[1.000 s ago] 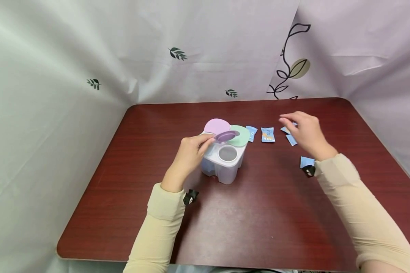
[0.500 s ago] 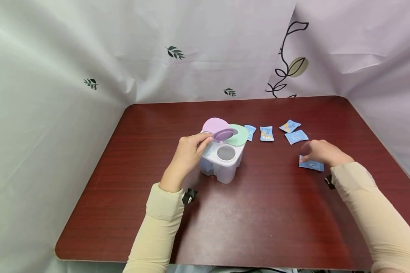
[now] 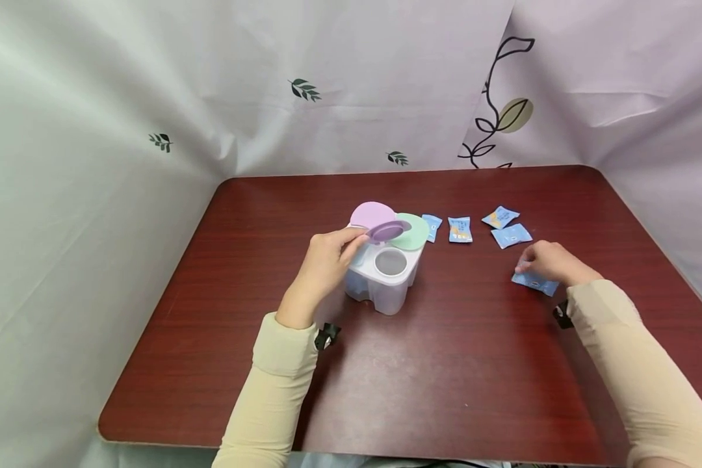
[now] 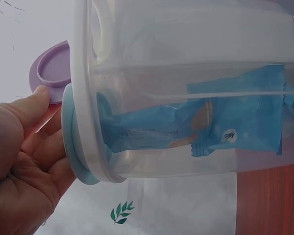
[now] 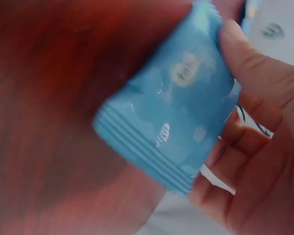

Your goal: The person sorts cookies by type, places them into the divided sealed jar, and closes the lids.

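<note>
The left arm reaches forward from the lower edge, and the left hand (image 3: pixel 322 261) pinches the raised purple lid (image 3: pixel 387 231) with the thumb, other fingers curled below. This lid is over the container (image 3: pixel 389 298), which stands upright on the table (image 3: pixel 444 383). The right arm comes slanting inward; the right hand (image 3: pixel 557 262) points its fingers down and pinches a blue packet (image 3: pixel 535 283), well apart from the container, at its right.
</note>
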`<state>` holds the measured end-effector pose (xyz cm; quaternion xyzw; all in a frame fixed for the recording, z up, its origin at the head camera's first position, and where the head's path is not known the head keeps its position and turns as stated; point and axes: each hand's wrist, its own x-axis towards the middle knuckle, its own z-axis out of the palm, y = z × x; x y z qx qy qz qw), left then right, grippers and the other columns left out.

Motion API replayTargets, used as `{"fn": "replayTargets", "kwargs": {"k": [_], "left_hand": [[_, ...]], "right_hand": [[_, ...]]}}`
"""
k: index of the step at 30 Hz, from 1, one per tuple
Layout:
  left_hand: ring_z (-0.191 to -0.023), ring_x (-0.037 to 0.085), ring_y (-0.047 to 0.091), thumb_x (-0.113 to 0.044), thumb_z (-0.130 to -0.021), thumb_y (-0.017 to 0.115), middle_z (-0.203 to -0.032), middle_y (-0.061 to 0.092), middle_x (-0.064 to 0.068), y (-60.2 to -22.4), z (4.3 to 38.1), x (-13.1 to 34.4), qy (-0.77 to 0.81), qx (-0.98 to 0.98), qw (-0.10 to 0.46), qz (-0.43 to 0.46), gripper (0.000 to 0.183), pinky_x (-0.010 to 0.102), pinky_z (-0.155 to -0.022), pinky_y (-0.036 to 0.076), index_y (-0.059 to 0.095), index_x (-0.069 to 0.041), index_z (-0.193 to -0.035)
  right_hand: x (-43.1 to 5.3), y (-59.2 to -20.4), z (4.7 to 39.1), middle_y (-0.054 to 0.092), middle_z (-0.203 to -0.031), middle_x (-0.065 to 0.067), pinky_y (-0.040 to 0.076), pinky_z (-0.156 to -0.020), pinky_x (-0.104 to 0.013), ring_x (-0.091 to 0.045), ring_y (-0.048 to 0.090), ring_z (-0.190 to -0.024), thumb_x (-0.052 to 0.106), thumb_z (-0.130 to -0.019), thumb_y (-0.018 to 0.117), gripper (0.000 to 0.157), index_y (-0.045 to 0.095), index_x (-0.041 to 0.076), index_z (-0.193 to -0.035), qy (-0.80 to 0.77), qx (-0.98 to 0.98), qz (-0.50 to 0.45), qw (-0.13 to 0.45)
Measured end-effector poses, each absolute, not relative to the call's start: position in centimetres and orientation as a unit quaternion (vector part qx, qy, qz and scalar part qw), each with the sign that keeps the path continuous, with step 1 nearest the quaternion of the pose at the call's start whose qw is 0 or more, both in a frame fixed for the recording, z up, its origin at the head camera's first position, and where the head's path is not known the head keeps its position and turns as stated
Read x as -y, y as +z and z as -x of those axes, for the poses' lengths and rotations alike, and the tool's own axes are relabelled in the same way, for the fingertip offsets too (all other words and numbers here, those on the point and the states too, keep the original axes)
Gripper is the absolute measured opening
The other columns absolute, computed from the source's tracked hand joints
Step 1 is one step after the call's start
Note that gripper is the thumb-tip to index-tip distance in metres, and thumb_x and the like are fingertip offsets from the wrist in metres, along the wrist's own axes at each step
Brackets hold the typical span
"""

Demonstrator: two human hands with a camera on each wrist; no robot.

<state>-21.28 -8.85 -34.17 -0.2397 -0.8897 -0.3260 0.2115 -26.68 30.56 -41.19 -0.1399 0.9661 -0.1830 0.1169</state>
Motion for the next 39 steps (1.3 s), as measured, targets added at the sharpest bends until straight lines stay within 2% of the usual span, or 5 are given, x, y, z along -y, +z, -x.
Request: {"fn": "replayTargets", "kwargs": {"k": [9, 16, 26, 33, 39], "left_hand": [[-0.082, 0.013, 0.060, -0.018, -0.083, 0.060, -0.088, 0.065, 0.001, -34.1, 21.3, 8.8, -0.323, 0.891, 0.212, 0.239, 0.016, 0.026, -0.076, 0.044, 0.068, -0.009, -0.093], [-0.082, 0.013, 0.060, -0.018, -0.083, 0.060, -0.088, 0.065, 0.001, -34.1, 21.2, 8.8, -0.326, 0.891, 0.210, 0.237, 0.016, 0.026, -0.076, 0.044, 0.068, -0.009, -0.094], [-0.082, 0.014, 0.060, -0.019, -0.083, 0.060, -0.088, 0.066, 0.001, -34.0, 21.1, 8.7, -0.328, 0.892, 0.208, 0.231, 0.016, 0.026, -0.075, 0.044, 0.068, -0.009, -0.093], [-0.080, 0.014, 0.060, -0.019, -0.084, 0.059, -0.086, 0.066, 0.001, -33.9, 21.1, 8.8, -0.325, 0.894, 0.206, 0.229, 0.016, 0.026, -0.074, 0.044, 0.068, -0.009, -0.092], [-0.077, 0.014, 0.059, -0.019, -0.084, 0.058, -0.085, 0.065, 0.001, -33.8, 21.1, 8.7, -0.326, 0.895, 0.202, 0.229, 0.015, 0.027, -0.072, 0.044, 0.068, -0.009, -0.091]], "right_hand": [[-28.7, -37.6, 26.1, 0.060, -0.062, -0.005, 0.035, -0.050, -0.028, -0.013, 0.046, -0.054, 0.028, -0.077, 0.066, 0.025, 0.066, 0.003, -0.079, -0.282, -0.953, 0.110, -0.021], [-24.8, -34.6, 24.9, 0.061, -0.061, -0.007, 0.032, -0.046, -0.022, -0.002, 0.049, -0.050, 0.020, -0.074, 0.070, 0.018, 0.067, 0.003, -0.079, -0.330, -0.926, 0.127, -0.130], [-20.6, -32.2, 22.8, 0.055, -0.056, -0.003, 0.031, -0.041, -0.020, -0.009, 0.040, -0.047, 0.017, -0.073, 0.070, 0.012, 0.068, 0.006, -0.077, -0.398, -0.886, 0.166, -0.170], [-16.8, -31.2, 21.9, 0.061, -0.064, 0.000, 0.038, -0.044, -0.017, -0.007, 0.046, -0.048, 0.010, -0.071, 0.071, 0.007, 0.068, 0.005, -0.075, -0.422, -0.848, 0.243, -0.208], [-14.3, -31.1, 22.0, 0.059, -0.062, 0.002, 0.034, -0.045, -0.017, -0.008, 0.044, -0.049, 0.009, -0.069, 0.073, 0.007, 0.068, 0.007, -0.072, -0.443, -0.823, 0.275, -0.224]]}}
